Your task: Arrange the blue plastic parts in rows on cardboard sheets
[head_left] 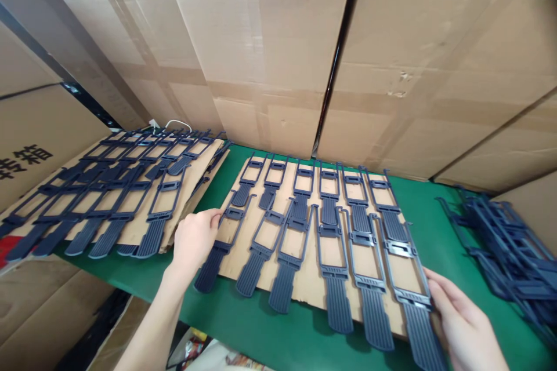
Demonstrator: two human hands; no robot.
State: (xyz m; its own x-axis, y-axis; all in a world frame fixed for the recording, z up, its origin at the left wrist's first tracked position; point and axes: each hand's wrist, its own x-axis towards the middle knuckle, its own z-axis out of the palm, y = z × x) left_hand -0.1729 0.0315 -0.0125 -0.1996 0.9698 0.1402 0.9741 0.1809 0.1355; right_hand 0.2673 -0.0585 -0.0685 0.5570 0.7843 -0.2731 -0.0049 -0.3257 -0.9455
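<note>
Here, the outstretched left hand and right hand grip opposite edges of a cardboard sheet, cartons backing the bench.

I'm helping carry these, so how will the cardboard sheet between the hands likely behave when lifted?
The cardboard sheet might sag mid-span, being thin and wide. The dark frames on it could slide if it tilts, since no fastening shows and several overhang its near edge.

The bare left forearm reaches in from the near left, the left hand curled; the right hand, near right, points far and leftward.
</note>
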